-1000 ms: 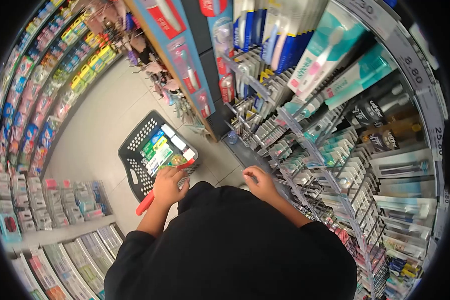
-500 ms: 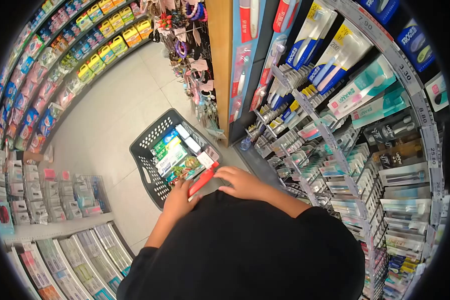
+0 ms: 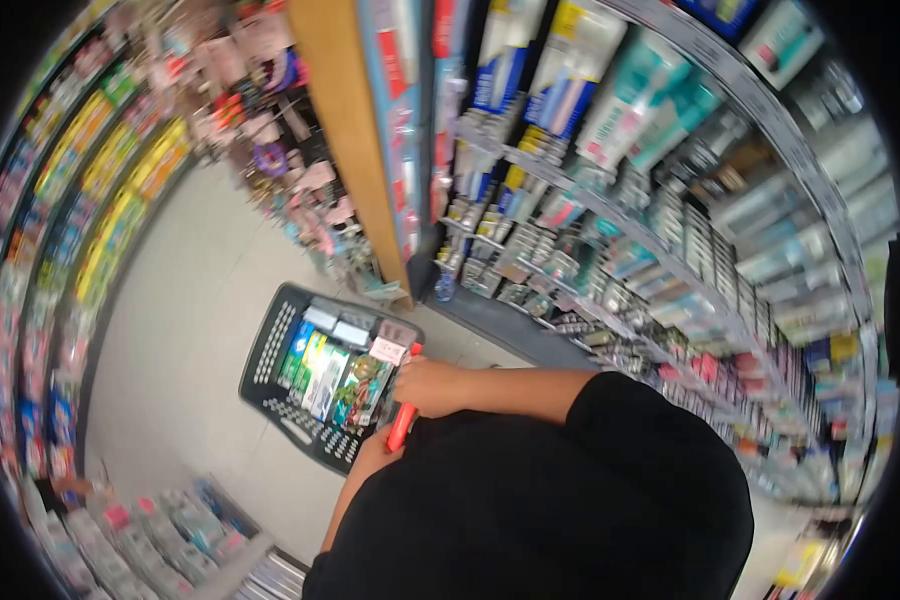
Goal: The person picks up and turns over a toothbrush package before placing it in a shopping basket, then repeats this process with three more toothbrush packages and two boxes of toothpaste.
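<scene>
A dark grey shopping basket (image 3: 262, 375) with a perforated rim stands in front of me, a red handle (image 3: 401, 428) on its near side. My right hand (image 3: 432, 387) is closed round the upper part of this handle. Lower down, my left hand (image 3: 373, 455) is at the handle's other end, its fingers partly hidden but seemingly wrapped round it. Inside the basket lie a white box (image 3: 325, 385), green packs (image 3: 296, 368), pale boxes (image 3: 351, 333) and a colourful red-and-green pack (image 3: 355, 400). A white label (image 3: 387, 350) shows near the handle.
Racks of toothbrushes (image 3: 610, 110) rise on my right. Ahead, a wooden post (image 3: 340, 120) stands beside hanging hair accessories (image 3: 270, 155). Curved shelves of packaged goods (image 3: 80, 240) run along the left. Pale floor tiles (image 3: 170, 330) lie between. Part of another person's hand (image 3: 73, 487) shows at lower left.
My view has turned right, blurring the shelves. The basket appears lower and further left. My right hand, its fingers looser before, is now closed round the handle.
</scene>
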Motion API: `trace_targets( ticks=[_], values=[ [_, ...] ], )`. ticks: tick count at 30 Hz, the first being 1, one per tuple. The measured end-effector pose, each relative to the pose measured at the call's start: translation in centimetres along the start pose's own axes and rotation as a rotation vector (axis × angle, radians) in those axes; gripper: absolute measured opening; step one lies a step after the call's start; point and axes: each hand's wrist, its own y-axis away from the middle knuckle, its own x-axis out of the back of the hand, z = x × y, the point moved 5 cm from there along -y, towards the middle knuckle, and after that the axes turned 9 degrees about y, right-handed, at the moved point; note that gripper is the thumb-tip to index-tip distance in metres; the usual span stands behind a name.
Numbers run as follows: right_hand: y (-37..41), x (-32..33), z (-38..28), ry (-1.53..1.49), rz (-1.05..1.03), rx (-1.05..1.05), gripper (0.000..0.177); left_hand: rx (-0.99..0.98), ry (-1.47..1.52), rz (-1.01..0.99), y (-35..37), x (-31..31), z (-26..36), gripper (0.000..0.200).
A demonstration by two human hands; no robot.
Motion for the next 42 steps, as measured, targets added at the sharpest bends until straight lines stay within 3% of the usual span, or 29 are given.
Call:
trace_targets(
  ticks=[2,6,8,11,14,18,22,23,26,30,32,42],
  values=[
    [-0.5,-1.0,0.2,0.041,-0.023,-0.059,0.012,0.025,-0.074,-0.049,1.0,0.0,3.9,0.025],
    [0.6,1.2,-0.7,0.086,0.152,-0.079,0.010,0.104,0.049,-0.053,0.7,-0.5,2.4,0.015],
    [0.3,-0.4,-0.5,0.092,0.008,-0.167,0.012,0.101,0.080,-0.047,0.8,-0.7,2.8,0.012],
    [0.2,-1.5,-0.6,0.125,0.139,-0.166,0.013,0.070,0.121,-0.085,0.2,-0.5,-1.0,0.013],
    [0.8,-0.7,-1.0,0.139,0.070,-0.174,0.010,0.044,0.130,-0.033,0.3,-0.7,-0.9,0.011],
    [0.9,-1.4,-0.7,0.131,0.096,-0.167,0.010,0.090,0.158,0.078,1.8,-1.8,3.7,0.012],
    [1.4,-1.7,-0.3,0.119,0.117,-0.119,0.014,0.079,-0.042,0.100,2.5,-3.1,6.9,0.014],
    [1.7,-1.5,-0.1,0.104,0.130,-0.105,0.014,0.163,-0.012,0.156,3.0,-3.7,7.6,0.015],
    [1.6,-1.7,0.1,0.122,0.230,-0.064,0.011,0.102,0.151,0.148,2.8,-4.4,6.6,0.012],
    [2.7,-1.5,1.0,0.157,0.222,-0.028,0.015,0.178,0.298,0.229,2.5,-6.1,5.8,0.011],
    [3.6,-1.5,1.5,0.113,0.362,-0.001,0.017,0.106,0.314,0.217,2.1,-6.9,5.3,0.014],
    [9.6,0.0,1.9,-0.068,0.491,-0.082,0.013,0.148,0.435,0.064,1.3,-11.0,6.3,0.020]
  ],
)
